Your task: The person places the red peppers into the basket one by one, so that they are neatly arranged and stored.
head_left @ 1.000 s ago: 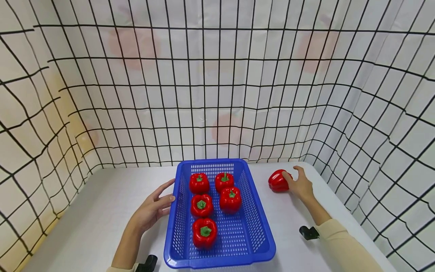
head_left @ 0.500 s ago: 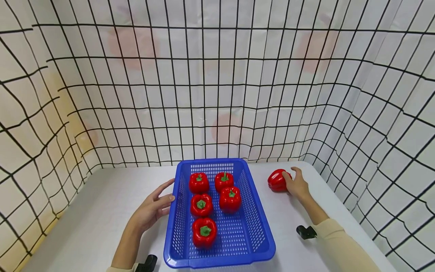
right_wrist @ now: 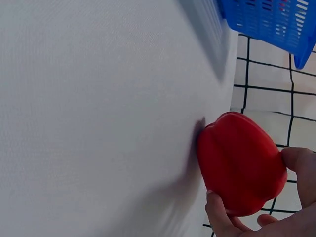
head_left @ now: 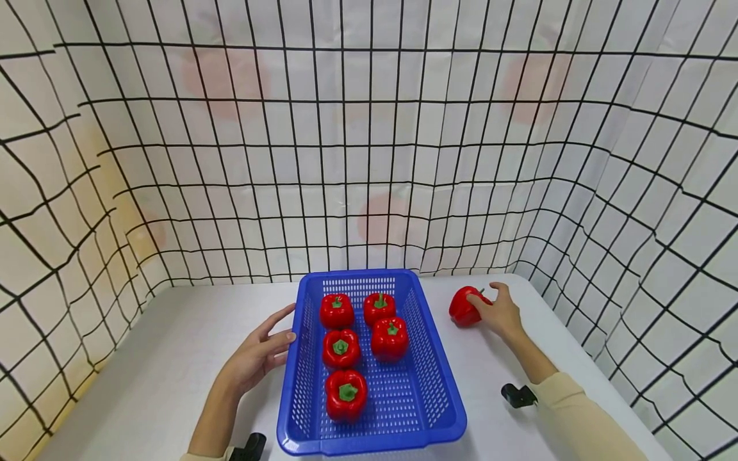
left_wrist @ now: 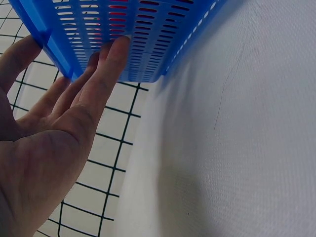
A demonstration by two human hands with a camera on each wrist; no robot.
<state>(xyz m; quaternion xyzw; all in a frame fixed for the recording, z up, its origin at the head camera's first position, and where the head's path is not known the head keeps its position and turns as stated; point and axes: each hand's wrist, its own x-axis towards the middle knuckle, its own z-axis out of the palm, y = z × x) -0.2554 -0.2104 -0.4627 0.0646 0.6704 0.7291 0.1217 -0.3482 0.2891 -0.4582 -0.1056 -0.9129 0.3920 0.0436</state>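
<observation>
My right hand (head_left: 499, 312) holds a red bell pepper (head_left: 463, 307) at the table's far right, thumb on one side and fingers on the other. In the right wrist view the bell pepper (right_wrist: 242, 165) is tilted on its side, low over the white surface or touching it; I cannot tell which. A blue perforated basket (head_left: 445, 390) stands in the middle with several red bell peppers inside, such as one with its green stem up (head_left: 346, 396). Against the basket's left wall rests my left hand (head_left: 256, 355), fingers mostly straight and thumb at the rim (left_wrist: 44, 42).
The white table (head_left: 173, 371) is enclosed by white sheeting with black grid netting (head_left: 369, 160) at the back and both sides. Black wrist devices (head_left: 519, 396) sit at both sleeves. The basket's right rim lies between the peppers inside and my right hand.
The bell pepper at my right hand has turned, so its stem now shows, and shifted slightly left. My right hand moved a little left with it. Left hand and basket stay nearly put.
</observation>
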